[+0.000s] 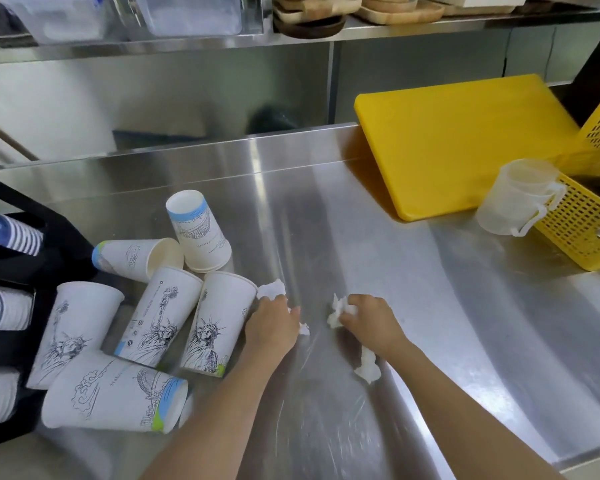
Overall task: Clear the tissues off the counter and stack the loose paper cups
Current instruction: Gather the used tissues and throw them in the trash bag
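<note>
Several loose white paper cups with line drawings lie scattered on the steel counter (326,209) at the left; one cup (200,232) stands upside down, the others lie on their sides, such as the cup (219,323) nearest my left hand. My left hand (274,323) is closed on a crumpled white tissue (271,289), with a small scrap (304,329) sticking out beside it. My right hand (368,318) grips another crumpled tissue (340,311). A third tissue (368,367) lies on the counter under my right forearm.
A black cup holder (49,244) with stacked striped cups stands at the left edge. A yellow cutting board (465,143), a clear plastic measuring jug (513,199) and a yellow perforated basket (582,223) sit at the right. A steel shelf (291,39) runs above.
</note>
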`<control>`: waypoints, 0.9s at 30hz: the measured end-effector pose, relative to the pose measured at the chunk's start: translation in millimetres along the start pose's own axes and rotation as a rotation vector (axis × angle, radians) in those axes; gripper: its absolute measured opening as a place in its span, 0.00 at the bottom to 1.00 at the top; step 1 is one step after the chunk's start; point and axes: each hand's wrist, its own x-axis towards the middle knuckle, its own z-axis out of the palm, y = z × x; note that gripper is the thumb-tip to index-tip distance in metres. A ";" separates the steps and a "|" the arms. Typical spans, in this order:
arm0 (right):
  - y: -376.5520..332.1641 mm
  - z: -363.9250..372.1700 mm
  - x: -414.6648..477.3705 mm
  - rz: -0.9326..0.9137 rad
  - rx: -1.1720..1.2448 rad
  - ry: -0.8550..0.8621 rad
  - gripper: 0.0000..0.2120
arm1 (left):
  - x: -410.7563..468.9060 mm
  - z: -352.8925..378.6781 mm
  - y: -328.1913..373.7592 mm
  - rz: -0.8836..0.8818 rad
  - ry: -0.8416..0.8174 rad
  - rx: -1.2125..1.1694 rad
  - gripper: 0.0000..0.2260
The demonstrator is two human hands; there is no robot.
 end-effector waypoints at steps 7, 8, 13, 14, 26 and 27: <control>-15.8 -11.1 1.1 0.038 0.309 0.187 0.10 | -9.4 -5.0 -2.9 0.016 0.081 -0.112 0.12; -17.6 -11.9 -0.3 0.053 0.341 0.173 0.07 | -11.3 -4.6 -3.5 0.018 0.097 -0.094 0.14; -35.2 -18.1 -8.2 0.034 0.419 0.188 0.08 | -25.6 -8.9 -4.6 0.047 0.195 -0.156 0.09; -40.0 -18.2 -11.6 0.020 0.459 0.198 0.10 | -28.9 -11.4 -6.0 0.032 0.219 -0.222 0.08; -149.3 7.8 -86.6 -0.175 0.811 0.117 0.13 | -111.2 -94.7 -57.4 -0.098 0.500 -1.036 0.13; -162.3 15.9 -96.4 -0.183 0.828 0.097 0.13 | -122.0 -102.3 -70.9 -0.107 0.524 -1.061 0.14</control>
